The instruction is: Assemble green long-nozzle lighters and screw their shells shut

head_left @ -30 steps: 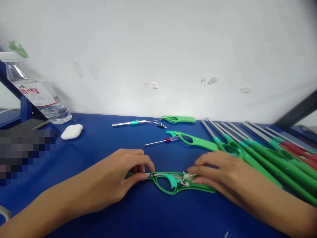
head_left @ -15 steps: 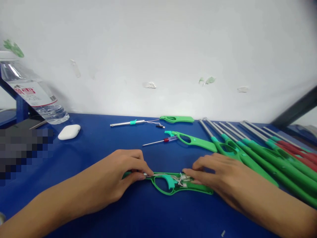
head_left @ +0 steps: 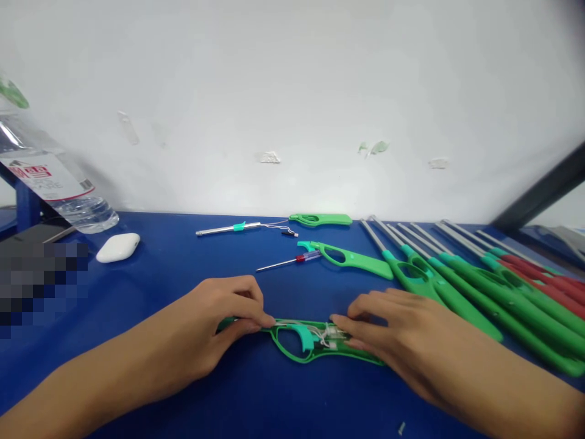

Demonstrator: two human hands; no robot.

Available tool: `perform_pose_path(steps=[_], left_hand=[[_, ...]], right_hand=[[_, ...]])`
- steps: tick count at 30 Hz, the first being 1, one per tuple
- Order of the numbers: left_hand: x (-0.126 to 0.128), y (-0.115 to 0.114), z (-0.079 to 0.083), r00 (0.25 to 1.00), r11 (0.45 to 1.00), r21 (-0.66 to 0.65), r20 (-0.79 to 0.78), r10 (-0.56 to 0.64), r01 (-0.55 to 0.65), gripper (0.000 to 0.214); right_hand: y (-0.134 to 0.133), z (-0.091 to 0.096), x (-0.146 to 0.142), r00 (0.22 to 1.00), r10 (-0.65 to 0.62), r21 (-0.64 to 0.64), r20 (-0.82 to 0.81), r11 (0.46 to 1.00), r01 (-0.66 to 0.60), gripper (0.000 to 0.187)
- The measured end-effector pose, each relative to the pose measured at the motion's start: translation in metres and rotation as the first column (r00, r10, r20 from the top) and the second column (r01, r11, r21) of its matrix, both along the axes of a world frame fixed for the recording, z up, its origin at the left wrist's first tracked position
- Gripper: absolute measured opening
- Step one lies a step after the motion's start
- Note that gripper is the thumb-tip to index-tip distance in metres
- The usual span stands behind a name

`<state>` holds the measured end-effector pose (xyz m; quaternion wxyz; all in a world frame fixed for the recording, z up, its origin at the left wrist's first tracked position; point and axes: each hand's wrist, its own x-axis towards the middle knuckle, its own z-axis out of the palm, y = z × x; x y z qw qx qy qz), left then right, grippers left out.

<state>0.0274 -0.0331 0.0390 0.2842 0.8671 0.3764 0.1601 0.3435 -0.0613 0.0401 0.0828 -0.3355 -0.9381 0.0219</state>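
Observation:
A green long-reach lighter half-shell (head_left: 302, 360) lies open side up on the blue table, close in front of me. Inside it are a teal trigger (head_left: 303, 337), white wires (head_left: 323, 335) and some clear and white parts. My left hand (head_left: 233, 314) is pinched on the narrow left end of the half-shell, where a thin wire or tube runs in. The thumb and fingers of my right hand (head_left: 379, 323) press at the handle end, over the clear part; the fingers partly hide what they touch.
Behind lie a screwdriver (head_left: 299, 259), another green shell (head_left: 365, 263), a metal lighter tube (head_left: 223, 230) and a further green shell (head_left: 331, 219). Several lighters (head_left: 457, 274) line the right. A white case (head_left: 117, 247) and water bottle (head_left: 59, 183) stand left. A small screw (head_left: 401, 428) lies in front.
The whole view has shifted slightly, so things appear a little further left. My left fingertips have closed lower over the half-shell's narrow end. My right hand stays at the handle end.

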Motion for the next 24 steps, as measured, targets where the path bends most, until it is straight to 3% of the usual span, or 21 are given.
perform_pose_path(steps=[6,13,24], left_hand=[[-0.003,0.0,-0.002,1.0,1.0,-0.015,-0.013,-0.025,0.025,0.033],[-0.001,-0.001,-0.002,0.996,0.998,-0.009,-0.059,-0.062,0.062,0.044],[0.003,-0.002,0.008,0.994,0.997,-0.055,-0.09,-0.06,0.055,0.045]], right_hand=[[-0.001,0.003,-0.002,1.0,-0.005,0.007,-0.014,1.0,0.005,0.025],[0.002,0.007,-0.002,0.999,0.041,-0.055,-0.008,0.998,-0.041,0.061],[0.003,0.005,0.0,0.999,0.049,-0.069,0.017,0.996,-0.048,0.068]])
